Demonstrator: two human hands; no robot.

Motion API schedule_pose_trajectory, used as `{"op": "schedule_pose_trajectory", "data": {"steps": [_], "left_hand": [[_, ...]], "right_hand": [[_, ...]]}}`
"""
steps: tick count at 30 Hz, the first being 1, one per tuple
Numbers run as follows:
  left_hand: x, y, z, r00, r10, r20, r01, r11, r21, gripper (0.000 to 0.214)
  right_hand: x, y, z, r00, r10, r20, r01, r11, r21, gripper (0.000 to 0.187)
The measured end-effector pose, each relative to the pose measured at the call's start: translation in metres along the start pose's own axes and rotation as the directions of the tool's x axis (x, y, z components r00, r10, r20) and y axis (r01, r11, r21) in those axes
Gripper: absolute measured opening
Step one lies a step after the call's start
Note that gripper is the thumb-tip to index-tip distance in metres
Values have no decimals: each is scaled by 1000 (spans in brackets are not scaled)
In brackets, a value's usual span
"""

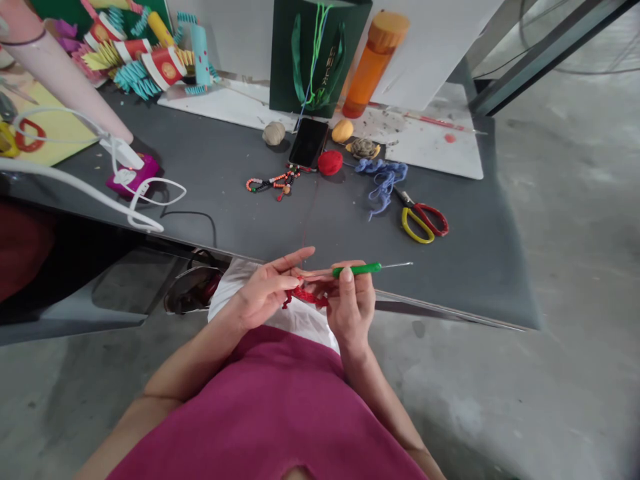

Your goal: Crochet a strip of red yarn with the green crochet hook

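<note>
Pinched red crochet [311, 296] in left hand [265, 293], green-handled hook [364, 269] in right hand [352, 308], couldn't really read lettering [332, 69] on green bag [281, 60] tbh.

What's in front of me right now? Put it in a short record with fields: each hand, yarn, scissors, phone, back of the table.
Left hand: pinching a red yarn piece
Right hand: holding a green-handled hook, its metal tip pointing right, away from the red yarn piece
Yarn: red ball and loose blue yarn on the grey table
Scissors: one red and one yellow handle, near the blue yarn
Phone: screen dark
Back: dark green bag, orange bottle to its right
</note>
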State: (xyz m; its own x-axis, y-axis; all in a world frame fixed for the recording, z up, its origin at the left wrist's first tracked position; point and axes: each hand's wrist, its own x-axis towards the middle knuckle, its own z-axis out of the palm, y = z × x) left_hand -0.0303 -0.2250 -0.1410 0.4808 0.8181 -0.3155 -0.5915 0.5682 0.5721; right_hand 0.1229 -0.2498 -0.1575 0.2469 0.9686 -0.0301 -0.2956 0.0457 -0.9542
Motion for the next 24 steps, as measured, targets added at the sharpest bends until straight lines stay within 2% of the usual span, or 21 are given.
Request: {"op": "schedule_pose_trajectory", "data": {"steps": [3, 5, 8, 12, 17, 24], "left_hand": [[1, -2, 4, 999, 34, 25, -35, 999, 35, 46], [0, -4, 7, 997, 77, -14, -76, 993, 94, 50], [-1, -4, 8, 989, 130, -72, -116, 978, 171, 58], [-2, -3, 5, 983, 166, -84, -147, 969, 200, 56], [-2, -1, 2, 978, 190, -80, -166, 956, 240, 58], [-3, 4, 0, 977, 197, -78, -162, 932, 323, 68]], "right_hand": [[0, 0, 4, 994, 81, 72, -88, 992, 95, 30], [-1, 2, 9, 994, 67, 89, -79, 987, 137, 30], [-2, 5, 16, 999, 18, 38, -24, 987, 160, 29], [1, 6, 17, 998, 48, -36, -41, 984, 173, 31], [5, 4, 13, 998, 70, -4, -68, 980, 188, 28], [5, 4, 12, 1000, 30, 6, -31, 989, 148, 22]]}}
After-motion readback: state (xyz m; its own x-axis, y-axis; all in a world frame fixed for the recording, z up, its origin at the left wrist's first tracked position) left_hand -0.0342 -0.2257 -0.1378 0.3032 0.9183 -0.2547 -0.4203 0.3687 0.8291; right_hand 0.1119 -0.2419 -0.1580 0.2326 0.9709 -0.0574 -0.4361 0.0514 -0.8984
